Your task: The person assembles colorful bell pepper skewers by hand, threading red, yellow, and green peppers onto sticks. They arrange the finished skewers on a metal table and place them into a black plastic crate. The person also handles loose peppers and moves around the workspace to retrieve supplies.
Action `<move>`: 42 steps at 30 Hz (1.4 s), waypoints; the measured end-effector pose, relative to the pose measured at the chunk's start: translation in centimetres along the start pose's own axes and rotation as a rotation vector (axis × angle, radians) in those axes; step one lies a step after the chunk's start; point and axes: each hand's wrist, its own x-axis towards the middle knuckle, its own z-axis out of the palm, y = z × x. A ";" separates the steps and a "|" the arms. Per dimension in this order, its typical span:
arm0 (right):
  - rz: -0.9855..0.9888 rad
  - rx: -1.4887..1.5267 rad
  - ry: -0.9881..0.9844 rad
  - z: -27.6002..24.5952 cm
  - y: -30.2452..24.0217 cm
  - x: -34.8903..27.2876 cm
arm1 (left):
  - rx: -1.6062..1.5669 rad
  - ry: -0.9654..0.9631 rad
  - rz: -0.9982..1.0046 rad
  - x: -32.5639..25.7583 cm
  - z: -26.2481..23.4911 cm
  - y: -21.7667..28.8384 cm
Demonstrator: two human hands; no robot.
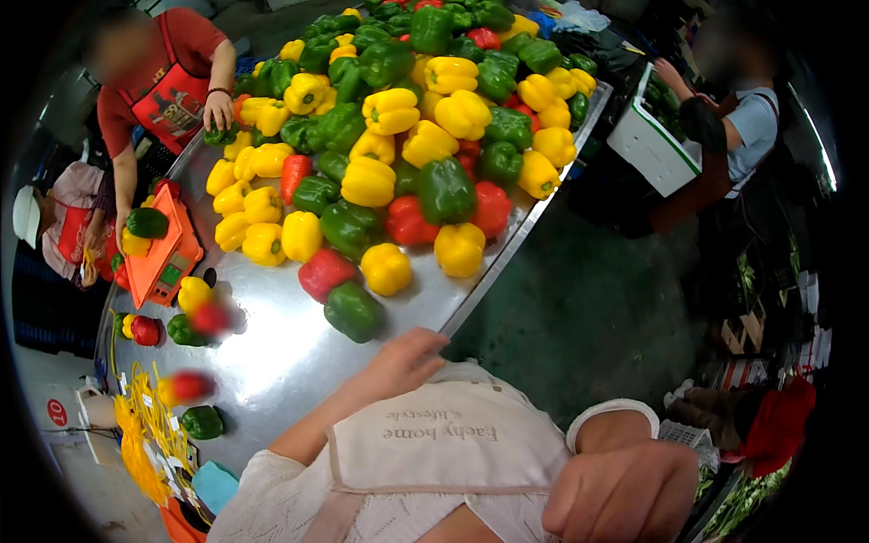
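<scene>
On the steel table (299,362) peppers (398,136) heap; both hands (403,362) empty, loosely open.

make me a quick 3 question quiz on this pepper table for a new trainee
1. Multiple choice: which thing lies nearest the left hand?
A) a green pepper
B) the orange scale
C) the white crate

2. True or false: the right hand rests on the steel table.

3. Fill in: the heap of peppers holds green, yellow and ___ ones.

Key:
1. A. The green pepper lies just beyond the left hand, near the table's edge.
2. False. The right hand is off the table, down by the person's side.
3. Red.
</scene>
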 end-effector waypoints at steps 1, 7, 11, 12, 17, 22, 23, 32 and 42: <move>-0.008 -0.019 0.004 0.1 0.1 0.1 | 0.008 -0.005 0.004 0.1 -0.1 0.1; -0.023 -0.075 0.024 0.0 0.2 0.4 | 0.035 0.003 0.042 0.2 0.0 0.1; -0.012 -0.067 0.028 -0.2 0.5 0.6 | 0.014 0.000 0.008 0.0 -0.2 0.3; -0.019 -0.051 0.034 -0.1 0.5 0.7 | 0.025 -0.008 0.012 0.1 -0.2 0.3; -0.023 -0.074 0.041 0.0 0.3 0.8 | 0.020 -0.012 0.024 0.1 0.0 0.3; -0.031 -0.134 0.062 0.0 -0.1 1.0 | 0.040 -0.006 0.018 0.3 0.3 -0.2; -0.036 -0.164 0.067 0.0 -0.1 0.8 | 0.020 -0.006 0.015 0.1 0.3 -0.2; -0.013 -0.315 0.313 -0.4 0.3 -2.3 | 0.022 -0.023 -0.004 0.6 -0.1 0.1; 0.071 -0.442 0.969 -6.9 2.0 -8.0 | -0.012 0.014 -0.007 -0.1 0.2 0.1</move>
